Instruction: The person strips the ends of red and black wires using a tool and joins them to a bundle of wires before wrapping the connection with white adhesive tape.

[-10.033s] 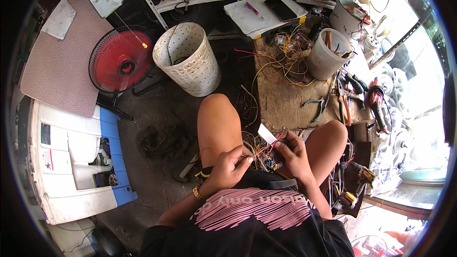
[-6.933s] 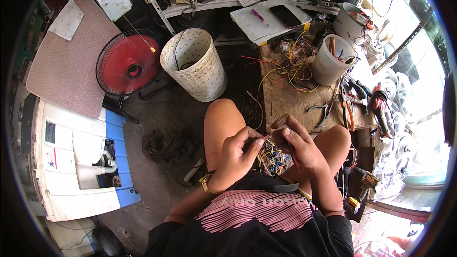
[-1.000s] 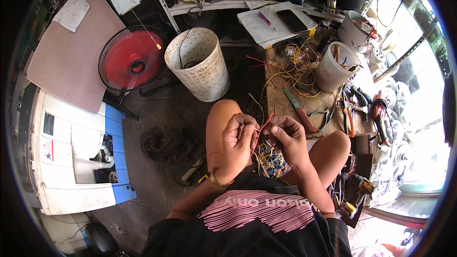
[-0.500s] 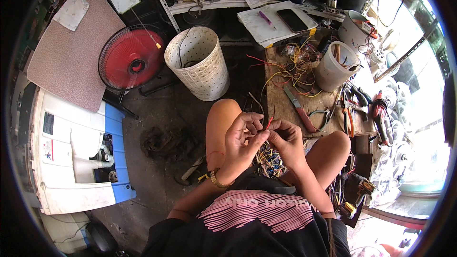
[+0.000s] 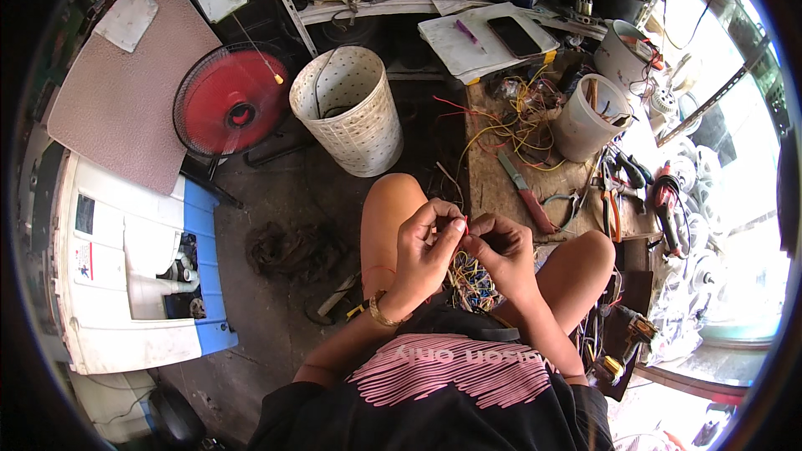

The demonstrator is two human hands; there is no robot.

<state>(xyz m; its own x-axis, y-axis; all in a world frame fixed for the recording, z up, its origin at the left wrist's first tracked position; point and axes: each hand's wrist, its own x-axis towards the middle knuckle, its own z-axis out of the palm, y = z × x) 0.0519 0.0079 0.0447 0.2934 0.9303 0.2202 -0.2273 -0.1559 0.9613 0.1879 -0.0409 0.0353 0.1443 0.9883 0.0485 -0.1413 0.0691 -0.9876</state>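
Note:
Over my lap, both hands meet at a short, thin red wire [image 5: 466, 222], most of it hidden by the fingers. My left hand [image 5: 427, 244] pinches it between thumb and forefinger. From the other side, my right hand [image 5: 505, 252] closes on it, thumb and fingertips pressed together. Below the hands, a tangle of yellow, blue and white wires [image 5: 473, 282] lies between my legs. A knife with a red handle [image 5: 535, 207] rests on the wooden bench just beyond my right hand, beside small pliers [image 5: 571, 210].
Loose red and yellow wires [image 5: 520, 129] spread over the bench [image 5: 493, 175] near a white tub [image 5: 576, 129]. Orange-handled pliers [image 5: 614, 209] lie at right, a drill [image 5: 635, 330] lower down. Left stand a speckled bin [image 5: 359, 129], a red fan [image 5: 225, 108] and a white-blue appliance casing [image 5: 100, 284].
My left thumb and forefinger have closed over the red wire, which now shows less and no longer sticks up between the hands. Both hands stay over the lap.

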